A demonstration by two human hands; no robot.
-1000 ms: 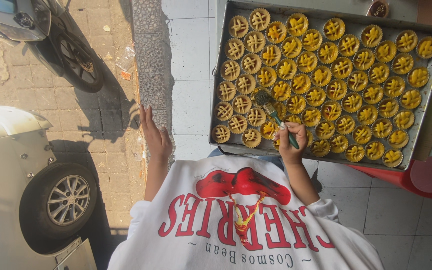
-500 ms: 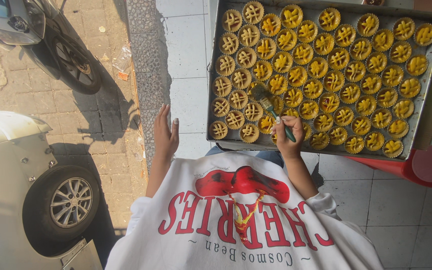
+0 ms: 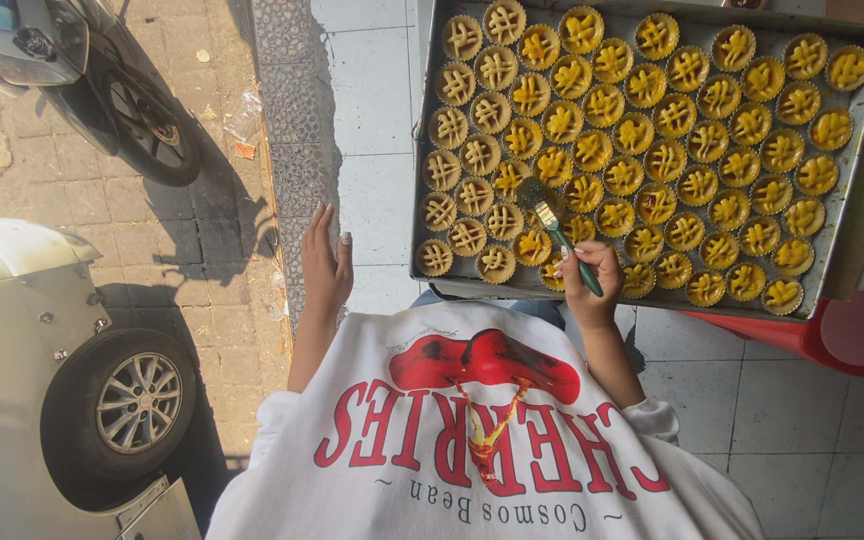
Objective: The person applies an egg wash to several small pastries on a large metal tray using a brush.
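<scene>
A metal baking tray [image 3: 852, 215] holds several rows of small lattice-topped tarts [image 3: 652, 110]; those on the right look glossy yellow, those at the left paler. My right hand [image 3: 592, 280] grips a green-handled pastry brush [image 3: 560, 232] whose bristles rest on a tart near the tray's lower left. My left hand [image 3: 325, 262] is held out flat, fingers together, to the left of the tray, holding nothing and touching nothing.
The tray rests over a red plastic stool [image 3: 837, 335] on white floor tiles [image 3: 372, 110]. A pebbled kerb strip [image 3: 297, 120] borders a brick pavement with a parked scooter [image 3: 122, 100] and a white car [image 3: 62, 380] at left.
My left hand has shifted right and slightly down, closer to the tray's left edge. The brush in my right hand stays on the lower-left tarts.
</scene>
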